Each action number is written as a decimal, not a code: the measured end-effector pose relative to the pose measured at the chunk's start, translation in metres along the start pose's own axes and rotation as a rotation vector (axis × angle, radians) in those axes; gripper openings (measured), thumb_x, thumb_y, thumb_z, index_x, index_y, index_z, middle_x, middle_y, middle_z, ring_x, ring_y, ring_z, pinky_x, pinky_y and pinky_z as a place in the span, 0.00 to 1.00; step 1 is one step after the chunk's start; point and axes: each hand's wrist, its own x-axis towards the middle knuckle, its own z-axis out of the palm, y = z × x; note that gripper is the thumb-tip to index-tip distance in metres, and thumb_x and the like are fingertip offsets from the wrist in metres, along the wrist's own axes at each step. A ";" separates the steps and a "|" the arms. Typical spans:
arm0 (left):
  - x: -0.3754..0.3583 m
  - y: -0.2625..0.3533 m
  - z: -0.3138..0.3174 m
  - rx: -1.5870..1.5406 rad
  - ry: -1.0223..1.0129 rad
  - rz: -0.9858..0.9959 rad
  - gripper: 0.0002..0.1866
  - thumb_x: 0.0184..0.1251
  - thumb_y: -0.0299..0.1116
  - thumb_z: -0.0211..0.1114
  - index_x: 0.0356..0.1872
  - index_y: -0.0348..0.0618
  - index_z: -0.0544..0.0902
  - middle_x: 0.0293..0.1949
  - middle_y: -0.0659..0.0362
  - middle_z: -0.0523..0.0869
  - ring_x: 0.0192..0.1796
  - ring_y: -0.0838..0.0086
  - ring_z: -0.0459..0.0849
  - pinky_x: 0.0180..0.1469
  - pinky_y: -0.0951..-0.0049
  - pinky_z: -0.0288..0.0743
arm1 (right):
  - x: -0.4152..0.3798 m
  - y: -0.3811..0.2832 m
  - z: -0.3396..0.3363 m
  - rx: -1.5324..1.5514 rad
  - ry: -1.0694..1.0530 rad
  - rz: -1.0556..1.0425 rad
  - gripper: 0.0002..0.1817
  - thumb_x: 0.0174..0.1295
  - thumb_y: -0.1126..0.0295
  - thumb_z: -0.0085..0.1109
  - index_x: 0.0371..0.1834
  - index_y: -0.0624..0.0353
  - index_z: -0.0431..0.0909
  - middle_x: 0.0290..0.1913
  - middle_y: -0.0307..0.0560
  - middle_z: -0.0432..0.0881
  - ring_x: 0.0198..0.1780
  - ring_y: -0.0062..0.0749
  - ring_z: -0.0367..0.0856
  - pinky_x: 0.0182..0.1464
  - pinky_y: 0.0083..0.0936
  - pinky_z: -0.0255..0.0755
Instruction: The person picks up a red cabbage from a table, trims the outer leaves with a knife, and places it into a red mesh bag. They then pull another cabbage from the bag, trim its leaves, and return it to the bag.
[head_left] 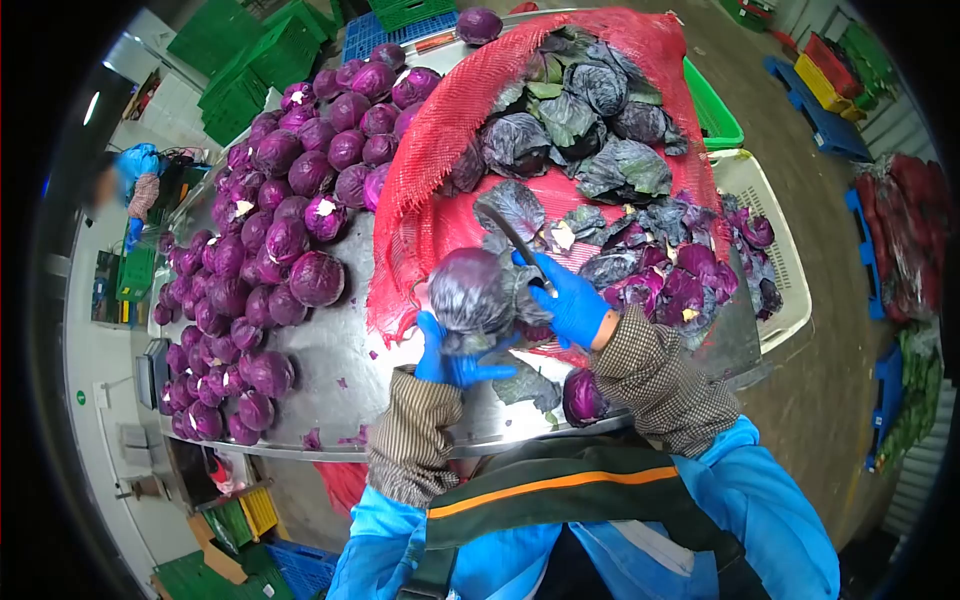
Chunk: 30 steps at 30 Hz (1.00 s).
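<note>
A red cabbage (468, 292) is held up over the metal table, its outer leaves partly loose on the right side. My left hand (452, 362), in a blue glove, cups it from below. My gloved right hand (572, 302) grips a knife (512, 232) with a dark blade that points up and to the left, close beside the cabbage. Under and behind both hands lies an open red mesh sack (408, 240). Untrimmed cabbages with dark outer leaves (600, 85) sit in its far end. Peeled leaves (690, 280) lie to the right of my right hand.
A big pile of trimmed purple cabbages (285, 240) covers the left of the metal table (345, 375). At the right edge, a white crate (785, 230) holds leaves, with a green crate (715, 105) behind it. Another person (142, 180) stands at far left.
</note>
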 end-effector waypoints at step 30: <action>0.095 -0.052 -0.017 2.074 0.879 0.289 0.65 0.20 0.60 0.78 0.64 0.40 0.55 0.45 0.36 0.71 0.45 0.46 0.77 0.44 0.53 0.75 | -0.046 0.029 -0.014 -0.920 0.027 0.175 0.10 0.59 0.64 0.47 0.39 0.55 0.73 0.34 0.51 0.80 0.37 0.48 0.81 0.35 0.41 0.75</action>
